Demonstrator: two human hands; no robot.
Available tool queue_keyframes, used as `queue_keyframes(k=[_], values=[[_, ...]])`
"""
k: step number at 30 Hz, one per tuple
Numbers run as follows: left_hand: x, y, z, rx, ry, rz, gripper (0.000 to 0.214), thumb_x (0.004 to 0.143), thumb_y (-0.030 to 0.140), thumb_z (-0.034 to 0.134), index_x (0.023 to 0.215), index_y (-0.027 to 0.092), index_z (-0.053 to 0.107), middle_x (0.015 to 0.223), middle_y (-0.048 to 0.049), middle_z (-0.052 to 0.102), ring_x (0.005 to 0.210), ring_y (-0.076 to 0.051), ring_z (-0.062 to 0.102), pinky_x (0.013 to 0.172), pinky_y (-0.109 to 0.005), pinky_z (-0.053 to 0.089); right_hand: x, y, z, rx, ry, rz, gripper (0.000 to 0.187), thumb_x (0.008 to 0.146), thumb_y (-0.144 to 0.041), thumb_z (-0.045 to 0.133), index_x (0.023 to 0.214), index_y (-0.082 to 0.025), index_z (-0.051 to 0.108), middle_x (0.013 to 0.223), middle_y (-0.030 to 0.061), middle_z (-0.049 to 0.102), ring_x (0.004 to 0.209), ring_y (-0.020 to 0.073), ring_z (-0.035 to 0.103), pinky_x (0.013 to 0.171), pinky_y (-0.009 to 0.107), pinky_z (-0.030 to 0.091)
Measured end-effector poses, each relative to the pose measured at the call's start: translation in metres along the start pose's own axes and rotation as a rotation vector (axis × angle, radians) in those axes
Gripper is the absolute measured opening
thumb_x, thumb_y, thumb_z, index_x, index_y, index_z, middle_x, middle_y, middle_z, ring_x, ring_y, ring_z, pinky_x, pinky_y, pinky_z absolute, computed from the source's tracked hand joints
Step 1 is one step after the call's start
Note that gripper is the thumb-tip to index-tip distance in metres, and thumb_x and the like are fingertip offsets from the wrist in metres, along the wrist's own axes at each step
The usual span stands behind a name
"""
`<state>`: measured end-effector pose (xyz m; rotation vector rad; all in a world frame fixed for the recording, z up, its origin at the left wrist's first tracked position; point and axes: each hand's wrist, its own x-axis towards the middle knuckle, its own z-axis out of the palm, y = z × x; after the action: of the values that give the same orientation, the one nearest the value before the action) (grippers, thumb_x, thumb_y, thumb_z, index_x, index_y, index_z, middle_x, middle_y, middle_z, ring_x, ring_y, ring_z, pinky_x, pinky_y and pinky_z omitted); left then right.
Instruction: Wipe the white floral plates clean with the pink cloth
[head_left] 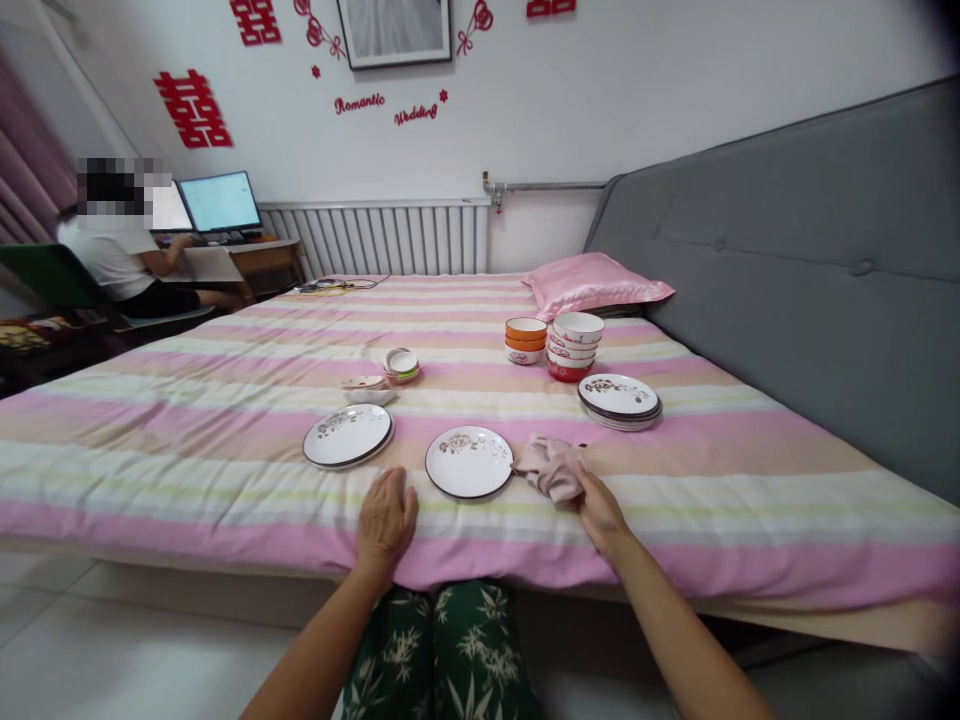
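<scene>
My right hand (602, 508) is closed on a crumpled pinkish cloth (553, 468), which rests on the bed. A white plate with a dark rim and brown flower pattern (469, 462) lies just left of the cloth, in front of me. My left hand (387, 520) rests palm down on the striped bedspread with its thumb apart, holding nothing. Beyond it is a small stack of similar plates (348, 436), apart from the fingers. Another plate stack (621, 398) lies to the right, farther back than the cloth.
Behind the right plates stand stacked red-and-white bowls (576, 345) and orange-and-white bowls (526, 340). Small dishes (402, 364) and a white dish (369, 392) lie left of centre. A pink pillow (596, 283) is near the grey headboard (795, 240). A person (112, 250) sits at a desk, far left.
</scene>
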<state>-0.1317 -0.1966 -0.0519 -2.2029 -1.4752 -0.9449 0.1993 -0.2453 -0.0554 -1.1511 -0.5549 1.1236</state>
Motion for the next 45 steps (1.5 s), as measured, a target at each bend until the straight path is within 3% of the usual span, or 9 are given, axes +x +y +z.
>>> queue_keyframes(k=[4,9,14,19,27,32,36,39,45], values=[[0.000,0.001,0.000,0.002,0.002,-0.008,0.035,0.087,0.028,0.040,0.114,0.009,0.053,0.109,-0.0172,0.063,0.105,-0.028,0.056,0.094,-0.044,0.044,0.012,-0.034,0.000,0.099,-0.035,0.139,0.022,0.077,-0.043,0.056,0.081,-0.023,0.064,0.087,0.0073,0.069,0.087,0.0220,0.064,0.076,0.035,0.054],[0.001,0.000,0.000,-0.003,0.000,-0.003,0.034,0.086,0.028,0.041,0.113,0.009,0.053,0.109,-0.0171,0.062,0.105,-0.028,0.056,0.095,-0.044,0.043,0.035,-0.116,0.012,0.127,-0.071,0.147,0.029,0.088,-0.036,0.040,0.084,-0.019,0.064,0.087,0.0092,0.069,0.090,0.0211,0.064,0.076,0.035,0.054],[0.002,0.000,0.000,-0.019,-0.005,-0.001,0.034,0.086,0.028,0.041,0.113,0.010,0.052,0.109,-0.0168,0.062,0.106,-0.028,0.055,0.096,-0.043,0.043,0.045,-0.202,0.051,0.258,-0.092,0.001,0.038,0.094,-0.033,0.030,0.094,-0.014,0.062,0.101,0.0111,0.066,0.098,0.0175,0.062,0.081,0.033,0.052],[0.002,0.000,0.000,-0.053,-0.016,0.011,0.033,0.087,0.029,0.041,0.115,0.014,0.051,0.110,-0.0137,0.062,0.109,-0.026,0.054,0.097,-0.042,0.042,0.061,-0.241,0.087,0.328,-0.133,-0.196,0.035,0.094,-0.035,0.032,0.099,-0.015,0.060,0.103,0.0094,0.065,0.103,0.0183,0.059,0.084,0.040,0.051],[0.030,-0.001,-0.004,-0.114,-0.156,-0.179,0.030,0.088,0.038,0.037,0.094,0.020,0.060,0.094,-0.0075,0.066,0.091,-0.024,0.058,0.082,-0.040,0.045,0.109,-0.222,0.131,0.432,-0.028,-0.193,0.030,0.092,-0.034,0.034,0.094,-0.018,0.060,0.099,0.0052,0.065,0.101,0.0168,0.060,0.087,0.037,0.051],[0.084,0.012,0.002,-0.234,-0.479,-0.435,0.052,0.087,0.054,0.029,0.057,0.020,0.056,0.062,-0.0060,0.062,0.065,-0.022,0.058,0.060,-0.033,0.040,0.133,-0.180,0.150,0.523,0.077,-0.153,0.028,0.090,-0.035,0.039,0.097,-0.018,0.059,0.097,0.0026,0.066,0.096,0.0131,0.062,0.089,0.031,0.050],[0.112,0.025,0.014,-0.402,-0.682,-0.675,0.047,0.074,0.060,0.046,0.061,0.017,0.057,0.067,-0.0080,0.064,0.068,-0.024,0.060,0.055,-0.028,0.036,0.165,-0.117,0.132,0.540,0.026,-0.163,0.030,0.090,-0.037,0.039,0.100,-0.017,0.060,0.099,0.0018,0.067,0.093,0.0102,0.063,0.091,0.028,0.048],[0.118,0.028,0.022,-0.698,-0.802,-0.897,0.041,0.064,0.054,0.063,0.078,0.014,0.062,0.077,-0.0087,0.067,0.068,-0.023,0.061,0.050,-0.025,0.036,0.194,-0.075,0.107,0.517,0.038,0.005,0.034,0.093,-0.032,0.030,0.100,-0.019,0.060,0.095,0.0024,0.069,0.086,0.0105,0.065,0.088,0.031,0.050],[0.123,0.030,0.026,-1.129,-1.050,-1.045,0.033,0.064,0.038,0.070,0.083,0.011,0.067,0.057,-0.0029,0.062,0.039,-0.008,0.044,0.035,-0.018,0.026,0.218,-0.070,0.089,0.499,0.076,0.081,0.040,0.094,-0.034,0.026,0.101,-0.017,0.062,0.099,0.0051,0.069,0.090,0.0131,0.064,0.096,0.037,0.044]])
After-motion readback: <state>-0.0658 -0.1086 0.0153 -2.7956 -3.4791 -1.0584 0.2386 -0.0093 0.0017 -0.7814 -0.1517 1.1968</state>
